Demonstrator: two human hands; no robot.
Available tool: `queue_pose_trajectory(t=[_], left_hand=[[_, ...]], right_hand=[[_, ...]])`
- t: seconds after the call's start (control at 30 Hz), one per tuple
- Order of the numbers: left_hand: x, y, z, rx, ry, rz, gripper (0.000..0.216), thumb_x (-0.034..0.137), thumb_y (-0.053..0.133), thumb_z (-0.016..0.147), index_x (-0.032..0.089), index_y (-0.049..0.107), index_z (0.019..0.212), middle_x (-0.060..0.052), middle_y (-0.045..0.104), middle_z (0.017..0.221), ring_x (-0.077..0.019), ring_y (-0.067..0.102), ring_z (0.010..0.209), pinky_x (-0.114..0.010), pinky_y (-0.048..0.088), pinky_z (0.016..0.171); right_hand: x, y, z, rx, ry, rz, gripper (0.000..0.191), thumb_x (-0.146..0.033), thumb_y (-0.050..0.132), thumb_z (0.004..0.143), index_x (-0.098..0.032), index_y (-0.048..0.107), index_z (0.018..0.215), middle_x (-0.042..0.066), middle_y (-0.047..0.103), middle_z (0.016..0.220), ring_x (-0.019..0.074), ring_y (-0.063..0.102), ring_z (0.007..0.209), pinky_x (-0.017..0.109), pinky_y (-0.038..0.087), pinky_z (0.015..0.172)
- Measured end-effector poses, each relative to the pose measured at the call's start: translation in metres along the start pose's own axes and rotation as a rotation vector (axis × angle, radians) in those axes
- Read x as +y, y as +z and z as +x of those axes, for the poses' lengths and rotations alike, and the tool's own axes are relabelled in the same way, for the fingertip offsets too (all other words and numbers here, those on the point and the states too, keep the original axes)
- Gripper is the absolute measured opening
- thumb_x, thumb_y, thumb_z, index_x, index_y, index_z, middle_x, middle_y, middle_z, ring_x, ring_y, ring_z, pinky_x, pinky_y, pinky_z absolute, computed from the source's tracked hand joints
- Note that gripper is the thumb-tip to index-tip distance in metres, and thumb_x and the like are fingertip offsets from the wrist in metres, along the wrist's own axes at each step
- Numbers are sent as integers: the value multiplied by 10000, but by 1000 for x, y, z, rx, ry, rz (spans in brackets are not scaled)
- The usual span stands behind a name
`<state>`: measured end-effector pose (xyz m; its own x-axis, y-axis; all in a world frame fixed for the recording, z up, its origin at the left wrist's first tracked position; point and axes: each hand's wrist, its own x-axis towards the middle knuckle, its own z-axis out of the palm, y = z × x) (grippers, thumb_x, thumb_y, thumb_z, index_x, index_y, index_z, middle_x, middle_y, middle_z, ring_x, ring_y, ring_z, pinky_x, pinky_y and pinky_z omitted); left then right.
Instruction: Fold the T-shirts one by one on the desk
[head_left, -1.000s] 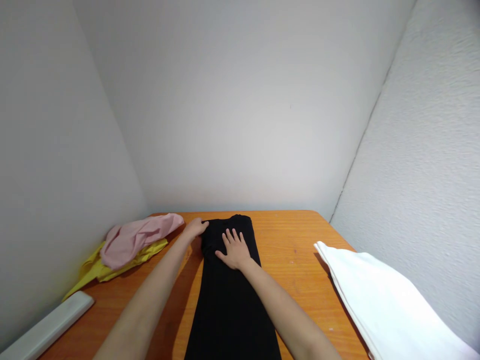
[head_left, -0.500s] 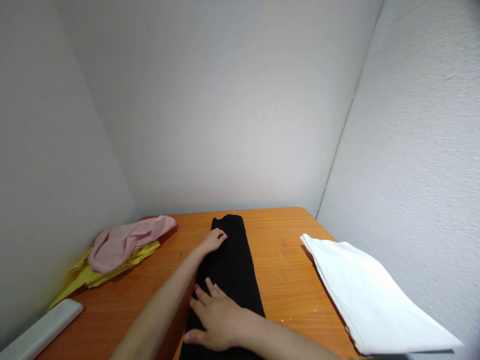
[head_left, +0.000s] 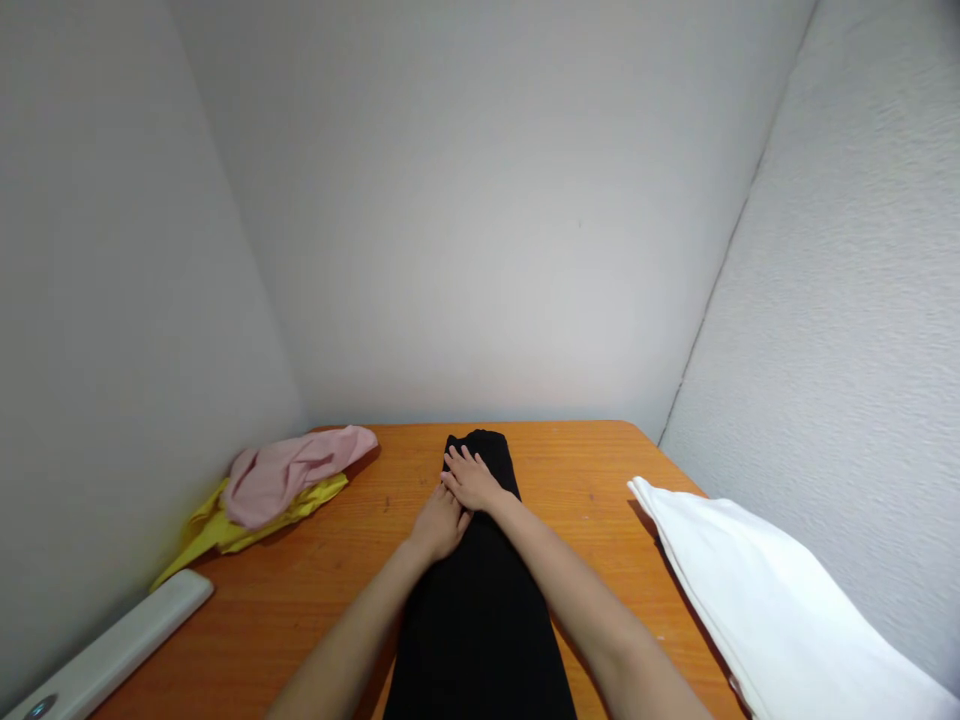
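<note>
A long strip of folded black cloth [head_left: 480,620], perhaps a garment, runs lengthwise down the middle of the wooden table [head_left: 585,540]. My left hand [head_left: 441,522] lies on its left edge, fingers stretched forward. Just beyond it, my right hand [head_left: 472,478] rests flat on the far part of the cloth with its fingers spread, close against the left fingertips. Neither hand grips anything. Both forearms hide parts of the cloth's sides, and its near end runs out of view at the bottom.
At the left, a pink cloth [head_left: 292,472] lies crumpled on a yellow cloth [head_left: 240,530]. A long white object [head_left: 120,640] lies nearer, by the left wall. Folded white cloth [head_left: 772,590] is at the right. Walls [head_left: 480,250] enclose the table's back and sides.
My right hand has moved forward from the near part of the black cloth to its far part. The left hand has come slightly nearer and its curled fingers have straightened. The view has shifted a little left.
</note>
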<state>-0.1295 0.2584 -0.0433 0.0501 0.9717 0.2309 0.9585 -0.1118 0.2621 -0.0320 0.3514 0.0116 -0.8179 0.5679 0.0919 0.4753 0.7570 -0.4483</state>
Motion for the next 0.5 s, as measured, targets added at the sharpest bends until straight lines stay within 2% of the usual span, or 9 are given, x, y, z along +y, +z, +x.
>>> queue_pose_trajectory(t=[0.13, 0.27, 0.4, 0.5], left_hand=[[-9, -3, -3, 23, 44, -42, 523, 332, 392, 956, 134, 377, 1440, -133, 321, 1555, -255, 200, 1467, -494, 224, 1190], [-19, -7, -5, 5, 117, -125, 516, 335, 452, 929, 192, 410, 1423, -80, 353, 1549, -227, 224, 1463, -447, 253, 1190], [-26, -10, 0, 10, 123, -224, 524, 378, 462, 924, 205, 423, 1417, -78, 405, 1522, -231, 281, 1443, -442, 271, 1180], [-33, -17, -3, 66, 59, -286, 466, 383, 366, 963, 205, 448, 1386, -89, 503, 1441, -213, 384, 1388, -408, 325, 1150]], right_hand=[[14, 20, 23, -74, 59, -14, 627, -501, 164, 999, -175, 261, 1526, 47, 192, 1589, 231, 93, 1475, 456, 65, 1179], [23, 30, 32, -91, 77, -17, 622, -505, 90, 999, -221, 223, 1536, -15, 152, 1596, 191, 61, 1478, 422, 33, 1185], [24, 29, 32, -84, 68, -3, 639, -528, 75, 996, -221, 227, 1536, -10, 168, 1593, 184, 70, 1477, 409, 39, 1185], [27, 20, 23, -33, 60, 6, 659, -523, 56, 998, -183, 219, 1538, 21, 173, 1595, 177, 77, 1476, 386, 73, 1184]])
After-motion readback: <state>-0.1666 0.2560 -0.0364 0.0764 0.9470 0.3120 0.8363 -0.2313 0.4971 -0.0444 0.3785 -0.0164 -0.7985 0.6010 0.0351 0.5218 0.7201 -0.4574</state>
